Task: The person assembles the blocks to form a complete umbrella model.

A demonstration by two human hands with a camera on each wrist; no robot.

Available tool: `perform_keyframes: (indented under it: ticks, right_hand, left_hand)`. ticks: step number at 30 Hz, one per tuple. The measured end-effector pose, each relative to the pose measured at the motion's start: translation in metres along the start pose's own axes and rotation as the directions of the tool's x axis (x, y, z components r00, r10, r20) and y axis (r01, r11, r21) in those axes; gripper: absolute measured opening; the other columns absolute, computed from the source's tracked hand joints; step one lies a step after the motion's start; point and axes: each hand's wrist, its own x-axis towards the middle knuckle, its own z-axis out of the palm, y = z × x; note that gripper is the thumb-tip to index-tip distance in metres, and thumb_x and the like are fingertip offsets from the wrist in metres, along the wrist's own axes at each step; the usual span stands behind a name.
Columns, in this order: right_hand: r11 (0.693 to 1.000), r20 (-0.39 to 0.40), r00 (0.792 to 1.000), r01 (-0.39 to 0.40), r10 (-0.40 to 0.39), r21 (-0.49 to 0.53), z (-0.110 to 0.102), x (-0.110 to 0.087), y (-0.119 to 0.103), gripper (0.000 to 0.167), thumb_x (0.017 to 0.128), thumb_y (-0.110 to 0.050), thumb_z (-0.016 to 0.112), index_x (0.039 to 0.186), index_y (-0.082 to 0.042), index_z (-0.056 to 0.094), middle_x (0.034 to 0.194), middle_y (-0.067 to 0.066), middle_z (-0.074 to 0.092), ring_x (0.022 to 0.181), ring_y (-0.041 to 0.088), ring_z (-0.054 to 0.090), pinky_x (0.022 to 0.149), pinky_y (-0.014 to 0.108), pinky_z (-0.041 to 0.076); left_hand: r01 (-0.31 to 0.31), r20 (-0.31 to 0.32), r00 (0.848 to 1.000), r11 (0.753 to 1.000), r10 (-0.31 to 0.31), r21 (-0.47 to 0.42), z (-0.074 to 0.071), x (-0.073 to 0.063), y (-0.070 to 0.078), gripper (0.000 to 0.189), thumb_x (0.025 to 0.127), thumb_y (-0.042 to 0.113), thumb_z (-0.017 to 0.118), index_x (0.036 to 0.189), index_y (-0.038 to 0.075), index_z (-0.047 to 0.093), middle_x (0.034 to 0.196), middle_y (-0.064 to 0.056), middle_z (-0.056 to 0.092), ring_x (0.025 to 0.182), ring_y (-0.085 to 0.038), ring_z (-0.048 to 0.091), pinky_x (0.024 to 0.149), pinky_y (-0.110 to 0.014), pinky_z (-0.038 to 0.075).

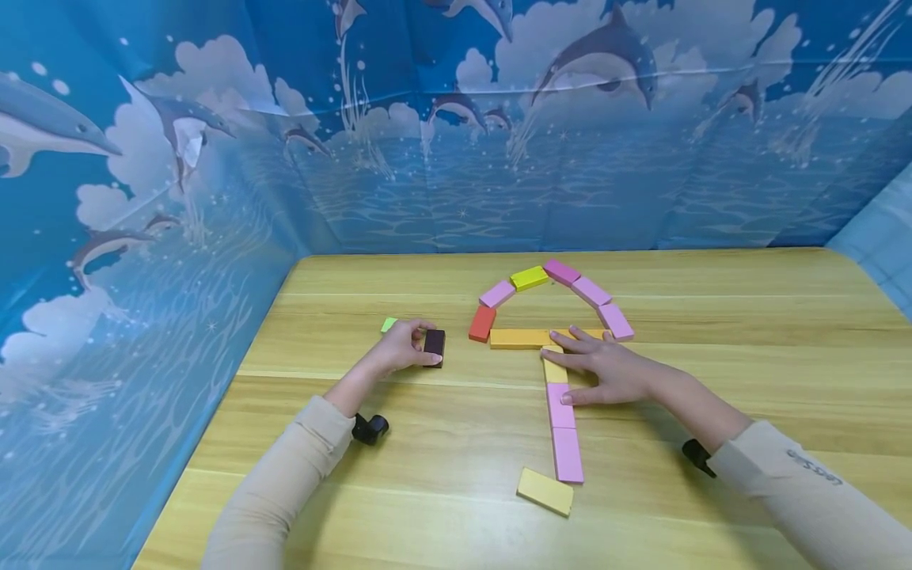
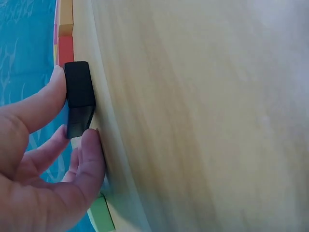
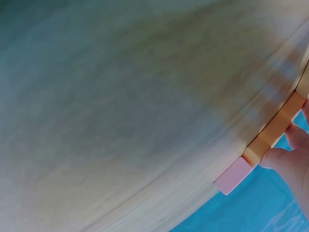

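Note:
At the left of the head view my left hand [image 1: 400, 348] holds a dark brown, nearly black block [image 1: 434, 348] between thumb and fingers. In the left wrist view the same dark block [image 2: 80, 89] is tilted, with fingertips [image 2: 91, 140] at its lower end. My right hand [image 1: 606, 368] lies with spread fingers over an orange row of blocks [image 1: 518, 339] and the top of a stem, made of a pale yellow block [image 1: 556, 370] and two pink blocks [image 1: 560, 405]. Its fingertips touch these blocks; part of the orange row is hidden beneath.
Above the orange row curves an arch of blocks: red [image 1: 481, 324], light pink [image 1: 497, 294], yellow [image 1: 529, 278] and several pinks [image 1: 591, 291]. A loose pale yellow block [image 1: 545, 492] lies by the stem's foot. A green block [image 1: 388, 324] sits behind my left hand.

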Motion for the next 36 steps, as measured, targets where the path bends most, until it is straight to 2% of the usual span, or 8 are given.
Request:
perform_keyframes:
  ticks: [7, 12, 19, 24, 29, 36]
  right_hand:
    - [1.000, 0.000, 1.000, -0.002, 0.002, -0.007, -0.002, 0.001, 0.001, 0.071, 0.084, -0.055, 0.059, 0.143, -0.019, 0.040, 0.150, 0.013, 0.027, 0.136, 0.043, 0.016, 0.096, 0.073, 0.013]
    - [1.000, 0.000, 1.000, 0.003, -0.003, 0.001, -0.003, 0.001, 0.001, 0.071, 0.084, -0.054, 0.060, 0.143, -0.018, 0.041, 0.150, 0.014, 0.027, 0.136, 0.044, 0.016, 0.096, 0.073, 0.013]
    - [1.000, 0.009, 1.000, 0.004, -0.005, 0.022, -0.001, 0.003, 0.000, 0.071, 0.084, -0.052, 0.061, 0.142, -0.017, 0.041, 0.150, 0.015, 0.026, 0.136, 0.044, 0.014, 0.096, 0.074, 0.010]
    - [1.000, 0.011, 1.000, 0.003, -0.004, 0.025, 0.000, 0.002, 0.000, 0.071, 0.084, -0.052, 0.061, 0.142, -0.016, 0.041, 0.150, 0.015, 0.026, 0.136, 0.045, 0.014, 0.095, 0.074, 0.011]
    - [1.000, 0.005, 1.000, 0.009, -0.009, 0.013, 0.000, 0.002, 0.000, 0.071, 0.084, -0.052, 0.061, 0.142, -0.016, 0.041, 0.150, 0.016, 0.027, 0.136, 0.045, 0.015, 0.095, 0.074, 0.012]
    - [1.000, 0.000, 1.000, 0.006, -0.006, 0.004, -0.002, 0.002, 0.002, 0.072, 0.084, -0.052, 0.061, 0.142, -0.017, 0.041, 0.150, 0.015, 0.026, 0.136, 0.045, 0.015, 0.095, 0.074, 0.012]
  left_hand:
    - [0.005, -0.070, 0.998, 0.999, -0.007, -0.033, 0.003, -0.005, 0.004, 0.056, 0.071, 0.004, 0.081, 0.117, 0.005, 0.049, 0.105, -0.015, 0.054, 0.086, -0.023, 0.049, 0.071, -0.029, 0.044]
    - [0.005, -0.097, 0.995, 0.997, -0.013, -0.083, 0.004, -0.007, 0.004, 0.056, 0.068, 0.002, 0.082, 0.113, 0.008, 0.049, 0.103, -0.014, 0.054, 0.085, -0.024, 0.051, 0.068, -0.030, 0.046]
    - [-0.036, -0.110, 0.994, 0.989, 0.020, -0.145, 0.007, -0.013, 0.002, 0.041, 0.075, -0.002, 0.075, 0.110, 0.006, 0.056, 0.106, -0.015, 0.054, 0.087, -0.025, 0.053, 0.070, -0.031, 0.048]
    - [-0.066, -0.080, 0.995, 0.984, 0.053, -0.164, 0.013, -0.019, 0.005, 0.037, 0.075, -0.003, 0.074, 0.108, 0.004, 0.059, 0.104, -0.014, 0.052, 0.086, -0.023, 0.053, 0.071, -0.030, 0.048]
    - [-0.072, -0.036, 0.997, 0.980, 0.067, -0.186, 0.026, -0.027, 0.010, 0.037, 0.074, -0.004, 0.075, 0.106, 0.003, 0.059, 0.097, -0.011, 0.053, 0.080, -0.020, 0.052, 0.067, -0.026, 0.046]
    - [-0.088, 0.042, 0.994, 0.973, 0.099, -0.214, 0.044, -0.036, 0.020, 0.036, 0.073, -0.006, 0.075, 0.105, 0.001, 0.058, 0.095, -0.011, 0.055, 0.079, -0.018, 0.053, 0.069, -0.026, 0.048]
